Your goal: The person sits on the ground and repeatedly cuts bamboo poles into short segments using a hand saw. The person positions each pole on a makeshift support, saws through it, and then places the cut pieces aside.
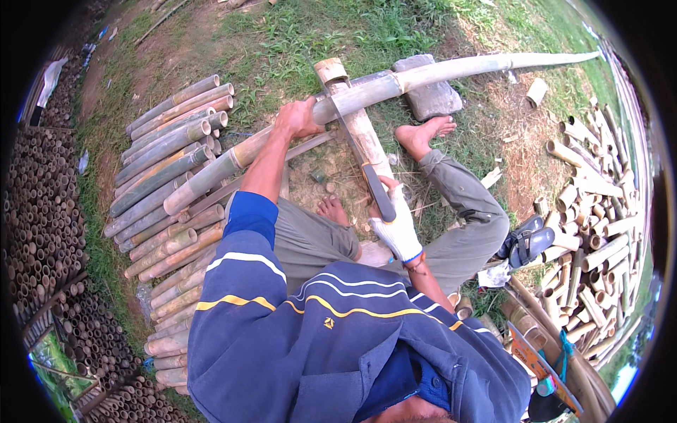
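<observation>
As the bamboo pole (451,70) slants lower-left to upper-right, the left hand (297,118) clasps it, seemingly curled around
The pole lies beyond the right hand (396,224), which grips a saw handle (378,192)

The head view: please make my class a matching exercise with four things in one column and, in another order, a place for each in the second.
Things
1. Bare left hand
2. White-gloved right hand
3. Rough grey stone block
4. Dark strapped sandals

Places
A. Next to the heap of short, pale bamboo pieces
B. On the long, pale-green bamboo pole
C. Beside the bare right foot
D. At the black-and-orange handle of the long-bladed saw

Right pairs: 1-B, 2-D, 3-C, 4-A
</observation>
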Action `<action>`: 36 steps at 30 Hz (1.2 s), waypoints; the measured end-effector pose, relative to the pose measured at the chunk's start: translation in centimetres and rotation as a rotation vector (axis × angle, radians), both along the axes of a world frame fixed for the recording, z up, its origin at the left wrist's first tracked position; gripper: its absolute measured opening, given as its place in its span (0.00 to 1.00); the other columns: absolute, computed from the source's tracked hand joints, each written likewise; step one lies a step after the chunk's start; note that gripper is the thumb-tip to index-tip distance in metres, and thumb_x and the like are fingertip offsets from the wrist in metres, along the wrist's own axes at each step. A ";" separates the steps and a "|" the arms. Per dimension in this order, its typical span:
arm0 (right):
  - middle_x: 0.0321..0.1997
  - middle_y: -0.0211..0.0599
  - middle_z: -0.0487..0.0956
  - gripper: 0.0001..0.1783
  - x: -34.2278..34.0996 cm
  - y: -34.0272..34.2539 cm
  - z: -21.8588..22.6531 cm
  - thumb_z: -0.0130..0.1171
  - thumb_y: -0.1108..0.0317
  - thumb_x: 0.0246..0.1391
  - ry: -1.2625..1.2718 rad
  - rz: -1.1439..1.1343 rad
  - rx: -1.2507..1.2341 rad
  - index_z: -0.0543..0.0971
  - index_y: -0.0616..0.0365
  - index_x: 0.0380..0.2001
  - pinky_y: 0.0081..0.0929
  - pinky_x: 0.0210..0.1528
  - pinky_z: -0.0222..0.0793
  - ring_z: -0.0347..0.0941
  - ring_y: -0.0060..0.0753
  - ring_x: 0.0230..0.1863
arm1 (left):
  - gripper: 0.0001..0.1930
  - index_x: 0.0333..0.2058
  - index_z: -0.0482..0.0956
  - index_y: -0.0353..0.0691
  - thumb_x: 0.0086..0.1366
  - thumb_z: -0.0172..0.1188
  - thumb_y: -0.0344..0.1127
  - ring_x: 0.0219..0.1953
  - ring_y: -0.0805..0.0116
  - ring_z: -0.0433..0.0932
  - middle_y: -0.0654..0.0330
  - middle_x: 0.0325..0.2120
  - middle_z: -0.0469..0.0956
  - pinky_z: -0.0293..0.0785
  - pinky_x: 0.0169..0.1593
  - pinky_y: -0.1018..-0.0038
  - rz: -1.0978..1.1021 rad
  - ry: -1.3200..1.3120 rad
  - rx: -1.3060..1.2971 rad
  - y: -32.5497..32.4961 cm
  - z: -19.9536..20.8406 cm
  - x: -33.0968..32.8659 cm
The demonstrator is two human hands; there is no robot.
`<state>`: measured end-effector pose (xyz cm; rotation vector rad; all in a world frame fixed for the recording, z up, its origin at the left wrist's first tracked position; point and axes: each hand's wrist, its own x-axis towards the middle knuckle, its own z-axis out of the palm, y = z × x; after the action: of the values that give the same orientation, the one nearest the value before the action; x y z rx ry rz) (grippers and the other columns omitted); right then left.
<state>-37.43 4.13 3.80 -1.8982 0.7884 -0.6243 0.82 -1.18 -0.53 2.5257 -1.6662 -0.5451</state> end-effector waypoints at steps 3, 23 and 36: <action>0.58 0.40 0.78 0.36 -11.1 7.5 2.1 0.61 0.80 0.57 0.058 -0.117 0.168 0.71 0.57 0.71 0.28 0.57 0.72 0.76 0.31 0.48 | 0.46 0.66 0.76 0.39 0.51 0.80 0.55 0.52 0.38 0.88 0.39 0.48 0.88 0.84 0.58 0.51 0.024 0.033 0.040 0.5 -0.8 -0.8; 0.56 0.43 0.78 0.35 -10.3 7.6 2.1 0.59 0.78 0.57 0.104 -0.145 0.020 0.72 0.58 0.70 0.33 0.60 0.72 0.77 0.36 0.51 | 0.46 0.67 0.75 0.40 0.54 0.79 0.58 0.52 0.39 0.88 0.40 0.49 0.89 0.84 0.59 0.50 -0.008 0.001 0.043 0.4 -0.6 -0.9; 0.42 0.33 0.74 0.35 6.6 -2.3 -3.0 0.63 0.77 0.60 -0.065 -0.070 -0.189 0.69 0.58 0.71 0.31 0.46 0.73 0.71 0.28 0.39 | 0.43 0.63 0.75 0.41 0.51 0.84 0.52 0.49 0.38 0.88 0.42 0.48 0.88 0.84 0.55 0.48 -0.038 -0.248 -0.449 2.1 -4.0 -2.2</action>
<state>-30.79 1.84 0.83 -2.0161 0.7793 -0.8243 -1.37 0.95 -4.49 2.2992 -1.6785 0.1409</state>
